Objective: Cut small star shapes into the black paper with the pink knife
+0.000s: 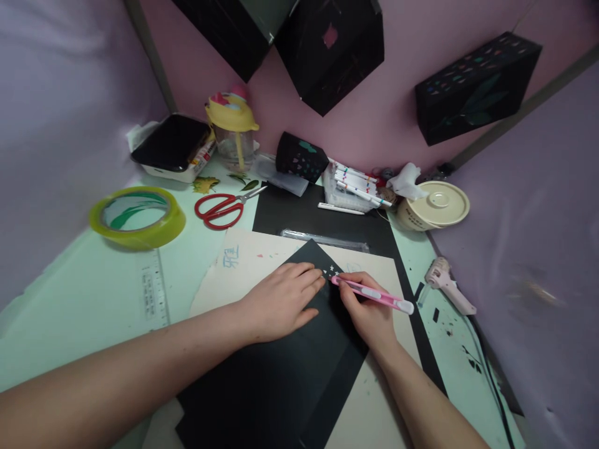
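Note:
A sheet of black card (281,386) lies at an angle on a white board (224,268). My left hand (283,299) rests flat on it, fingers stretched out towards its far corner. In my right hand (369,305) is a pink craft knife (374,294), held like a pen with its front end down at the card. Its blade tip is too small to make out. Several small pale star shapes (332,269) show in the card close to the knife's front end.
Red-handled scissors (219,211), a big roll of tape (138,218) and a clear ruler (154,290) lie left. Behind are a yellow-lidded cup (234,131) and markers (353,183). A lidded pot (437,206) and glue gun (449,287) sit right. Black boxes (477,87) hang above.

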Action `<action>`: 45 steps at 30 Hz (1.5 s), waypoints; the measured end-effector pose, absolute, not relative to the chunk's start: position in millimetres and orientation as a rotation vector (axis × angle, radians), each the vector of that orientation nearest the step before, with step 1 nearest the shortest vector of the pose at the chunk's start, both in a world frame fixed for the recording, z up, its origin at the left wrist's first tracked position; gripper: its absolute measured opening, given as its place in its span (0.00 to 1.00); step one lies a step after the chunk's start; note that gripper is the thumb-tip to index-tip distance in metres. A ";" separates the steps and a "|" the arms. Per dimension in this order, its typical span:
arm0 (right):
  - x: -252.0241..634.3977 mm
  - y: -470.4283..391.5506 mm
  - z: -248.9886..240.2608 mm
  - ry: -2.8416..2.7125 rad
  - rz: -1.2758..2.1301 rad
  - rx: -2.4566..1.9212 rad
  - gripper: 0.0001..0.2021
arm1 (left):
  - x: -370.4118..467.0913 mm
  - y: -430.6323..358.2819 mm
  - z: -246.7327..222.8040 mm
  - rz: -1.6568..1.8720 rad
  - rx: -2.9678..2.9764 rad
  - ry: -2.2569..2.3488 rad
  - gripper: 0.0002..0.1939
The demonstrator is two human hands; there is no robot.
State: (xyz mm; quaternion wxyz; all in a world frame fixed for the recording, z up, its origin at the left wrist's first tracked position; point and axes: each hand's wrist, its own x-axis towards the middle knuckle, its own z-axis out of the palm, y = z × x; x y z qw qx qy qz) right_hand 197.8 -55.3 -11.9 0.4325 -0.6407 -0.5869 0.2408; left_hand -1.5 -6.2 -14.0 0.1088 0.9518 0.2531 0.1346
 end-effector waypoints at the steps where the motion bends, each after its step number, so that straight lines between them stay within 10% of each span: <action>1: 197.9 -55.3 -12.2 -1.460 0.599 -1.598 0.04 | -1.3 -6.0 -13.7 0.393 2.799 0.743 0.26; 45: 193.2 -58.0 -16.1 -1.612 0.476 -1.617 0.03 | -1.0 -6.2 -17.3 0.400 2.801 0.762 0.26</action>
